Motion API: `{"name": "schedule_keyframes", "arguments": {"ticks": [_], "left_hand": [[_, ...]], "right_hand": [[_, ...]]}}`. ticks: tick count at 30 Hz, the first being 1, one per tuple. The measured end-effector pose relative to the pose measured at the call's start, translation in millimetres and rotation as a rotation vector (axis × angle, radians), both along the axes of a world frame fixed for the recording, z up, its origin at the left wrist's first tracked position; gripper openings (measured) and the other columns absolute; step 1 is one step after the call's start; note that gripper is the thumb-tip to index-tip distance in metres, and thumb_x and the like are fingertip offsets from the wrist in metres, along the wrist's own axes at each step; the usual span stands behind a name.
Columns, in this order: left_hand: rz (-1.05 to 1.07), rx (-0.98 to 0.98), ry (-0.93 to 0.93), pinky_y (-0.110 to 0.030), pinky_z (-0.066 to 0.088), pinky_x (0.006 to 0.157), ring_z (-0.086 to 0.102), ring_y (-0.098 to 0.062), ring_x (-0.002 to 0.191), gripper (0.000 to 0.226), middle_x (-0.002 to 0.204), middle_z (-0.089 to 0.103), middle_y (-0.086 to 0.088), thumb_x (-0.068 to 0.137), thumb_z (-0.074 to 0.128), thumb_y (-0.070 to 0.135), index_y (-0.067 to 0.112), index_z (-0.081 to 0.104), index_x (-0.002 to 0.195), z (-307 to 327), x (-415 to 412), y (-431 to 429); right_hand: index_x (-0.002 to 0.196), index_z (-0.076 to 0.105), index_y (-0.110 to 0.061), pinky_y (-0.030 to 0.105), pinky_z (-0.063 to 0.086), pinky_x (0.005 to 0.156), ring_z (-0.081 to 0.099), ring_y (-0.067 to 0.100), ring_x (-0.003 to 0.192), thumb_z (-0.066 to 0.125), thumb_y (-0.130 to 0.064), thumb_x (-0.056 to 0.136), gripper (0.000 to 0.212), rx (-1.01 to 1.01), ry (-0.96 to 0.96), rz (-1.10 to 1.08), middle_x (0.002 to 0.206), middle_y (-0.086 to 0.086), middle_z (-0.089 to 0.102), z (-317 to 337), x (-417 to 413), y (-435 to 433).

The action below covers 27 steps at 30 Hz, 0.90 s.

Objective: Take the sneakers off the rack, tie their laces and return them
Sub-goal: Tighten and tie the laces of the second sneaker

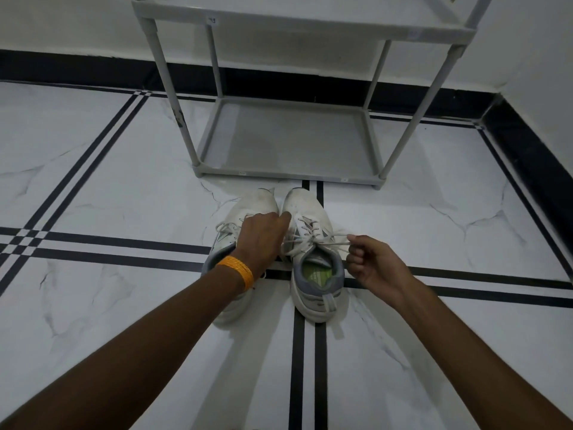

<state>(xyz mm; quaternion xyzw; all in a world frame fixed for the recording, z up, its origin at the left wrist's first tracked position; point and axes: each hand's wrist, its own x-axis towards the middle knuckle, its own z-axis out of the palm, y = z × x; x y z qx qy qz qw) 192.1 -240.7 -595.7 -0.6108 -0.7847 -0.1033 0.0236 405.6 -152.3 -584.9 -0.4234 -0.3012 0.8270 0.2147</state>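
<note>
Two white sneakers (297, 243) side by side on the floor (124, 181) before the rack (288, 144). Right hand (372, 265) pinches a lace (325, 243); left hand's (260, 237) grip cannot be seen.

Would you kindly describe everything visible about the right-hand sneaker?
The right sneaker is white, apparently mesh, with a grey collar, green insole and grey heel tab. It stands upright on the tiled floor, toe toward the grey rack, beside its mate. The right hand pinches its white lace taut.
</note>
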Motion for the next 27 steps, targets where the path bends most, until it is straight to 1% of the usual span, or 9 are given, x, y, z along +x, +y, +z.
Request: {"name": "schedule_keyframes", "arguments": {"ticks": [2,4,6,8,11,13,15,23,27], "left_hand": [[0.077,-0.016,-0.049,-0.037,0.043,0.061,0.065,-0.041,0.079,0.028,0.088,0.069,-0.02,0.082,0.059,0.01,0.007,0.061,0.11,-0.6,-1.7,0.1],[0.214,-0.018,-0.225,-0.036,0.047,0.067,0.065,-0.039,0.082,0.018,0.086,0.071,-0.018,0.086,0.055,0.015,0.008,0.066,0.098,2.2,-8.5,4.5],[0.242,-0.055,-0.363,-0.036,0.049,0.073,0.065,-0.035,0.084,0.019,0.086,0.073,-0.017,0.085,0.056,0.015,0.008,0.072,0.093,4.8,-16.5,10.6],[0.171,-0.113,-0.269,-0.037,0.049,0.076,0.065,-0.035,0.087,0.02,0.092,0.073,-0.018,0.084,0.057,0.012,0.007,0.073,0.095,4.7,-20.0,11.5],[0.049,-0.198,-0.023,-0.041,0.048,0.081,0.062,-0.038,0.096,0.021,0.105,0.067,-0.022,0.088,0.053,0.004,0.002,0.066,0.105,7.7,-17.8,4.5],[-0.017,-0.231,0.056,-0.043,0.046,0.082,0.06,-0.04,0.099,0.024,0.108,0.064,-0.023,0.088,0.051,-0.001,-0.001,0.063,0.109,7.9,-19.0,1.4],[-0.037,-0.246,0.101,-0.042,0.046,0.08,0.06,-0.04,0.096,0.023,0.105,0.065,-0.023,0.088,0.05,-0.003,-0.001,0.064,0.106,10.5,-21.0,0.7],[0.005,-0.247,0.047,-0.04,0.047,0.075,0.062,-0.037,0.088,0.018,0.097,0.067,-0.021,0.086,0.054,0.002,0.0,0.067,0.099,11.2,-25.0,0.9],[0.041,-0.205,-0.003,-0.039,0.052,0.077,0.065,-0.036,0.085,0.018,0.094,0.07,-0.021,0.085,0.058,0.007,0.002,0.071,0.096,6.0,-31.7,3.0]], "right_hand": [[0.057,0.048,-0.019,0.019,0.023,0.039,0.026,0.01,0.046,0.071,-0.013,0.08,0.033,0.118,-0.131,0.065,0.056,-0.003,0.029,-3.1,0.0,-1.4],[0.056,0.037,-0.022,0.021,0.02,0.04,0.022,0.01,0.047,0.075,-0.019,0.081,0.046,0.271,-0.291,0.172,0.055,-0.003,0.028,-3.1,3.9,0.9],[0.057,0.033,-0.024,0.022,0.018,0.041,0.021,0.011,0.048,0.076,-0.024,0.081,0.049,0.289,-0.321,0.197,0.054,-0.004,0.027,-1.3,5.4,3.6],[0.057,0.033,-0.023,0.022,0.019,0.04,0.02,0.01,0.046,0.077,-0.023,0.08,0.049,0.263,-0.308,0.145,0.053,-0.004,0.027,-2.1,4.9,6.2],[0.058,0.033,-0.02,0.02,0.015,0.036,0.018,0.009,0.038,0.07,-0.008,0.082,0.046,0.134,-0.237,-0.032,0.048,-0.004,0.024,-9.8,3.3,6.9],[0.056,0.032,-0.018,0.019,0.013,0.036,0.016,0.009,0.034,0.063,0.002,0.081,0.045,0.074,-0.215,-0.125,0.043,-0.005,0.023,-17.6,4.4,6.6],[0.055,0.028,-0.019,0.018,0.014,0.034,0.016,0.009,0.033,0.058,0.008,0.08,0.048,0.074,-0.23,-0.181,0.043,-0.004,0.022,-22.7,3.9,4.3],[0.055,0.021,-0.02,0.02,0.013,0.038,0.015,0.009,0.036,0.052,0.014,0.076,0.051,0.131,-0.26,-0.284,0.047,-0.003,0.02,-27.6,-0.3,0.4],[0.056,0.023,-0.02,0.02,0.013,0.036,0.015,0.01,0.037,0.057,0.009,0.078,0.05,0.142,-0.263,-0.23,0.048,-0.003,0.02,-27.4,3.2,0.1]]}}
